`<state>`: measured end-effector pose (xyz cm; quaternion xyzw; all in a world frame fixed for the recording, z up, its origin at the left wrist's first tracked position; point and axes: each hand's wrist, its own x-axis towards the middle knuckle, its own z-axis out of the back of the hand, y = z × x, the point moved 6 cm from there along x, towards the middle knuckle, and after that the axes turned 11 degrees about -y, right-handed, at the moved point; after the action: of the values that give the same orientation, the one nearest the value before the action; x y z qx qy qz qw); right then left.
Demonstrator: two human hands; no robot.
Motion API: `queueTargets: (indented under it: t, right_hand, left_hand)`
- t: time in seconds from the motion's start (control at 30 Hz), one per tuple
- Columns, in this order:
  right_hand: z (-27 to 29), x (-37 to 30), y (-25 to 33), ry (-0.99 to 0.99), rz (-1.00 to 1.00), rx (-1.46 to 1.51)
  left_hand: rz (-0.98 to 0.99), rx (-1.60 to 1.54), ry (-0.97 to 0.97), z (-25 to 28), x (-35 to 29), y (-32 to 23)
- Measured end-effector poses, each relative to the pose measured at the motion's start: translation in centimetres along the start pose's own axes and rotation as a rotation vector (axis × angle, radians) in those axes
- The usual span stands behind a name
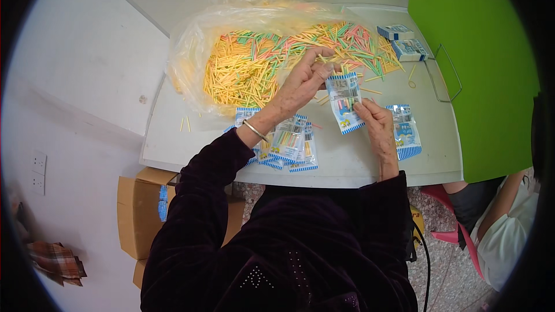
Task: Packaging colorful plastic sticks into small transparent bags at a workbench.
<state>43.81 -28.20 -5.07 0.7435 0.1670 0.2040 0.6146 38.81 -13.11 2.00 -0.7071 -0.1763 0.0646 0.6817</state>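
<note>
My right hand [378, 126] grips a small blue-and-white packet [343, 96] by its lower right side, thumb across the front. Through the packet's clear part several coloured sticks show, and a few stick ends poke up at its top edge. My left hand [307, 81], a metal bangle on its wrist, is closed at the packet's top left corner. Its fingertips are at the thin coloured sticks there; exactly what they pinch is too small to tell. Behind my hands lies a big heap of yellow, green and pink sticks [240, 75] in an opened clear plastic bag [188, 52].
Filled packets [287, 141] lie piled below my left forearm, and a flat stack of packets [406, 133] lies right of my right hand. Two small boxes [409, 50] stand at the back right by a green panel [480, 81]. A cardboard box [136, 214] is below left; another person [500, 225] sits at right.
</note>
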Motion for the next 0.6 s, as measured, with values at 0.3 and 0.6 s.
queueTargets:
  t: [0.3, 0.6]
  right_hand:
    - [0.2, 0.2, -0.5, -0.036, -0.035, 0.050]
    - [0.0, 0.3, -0.9, 0.010, -0.043, 0.100]
  left_hand:
    - [-0.410, 0.759, 0.137, -0.8, -0.2, -0.6]
    - [-0.074, 0.287, 0.216, -1.1, 0.6, 0.3]
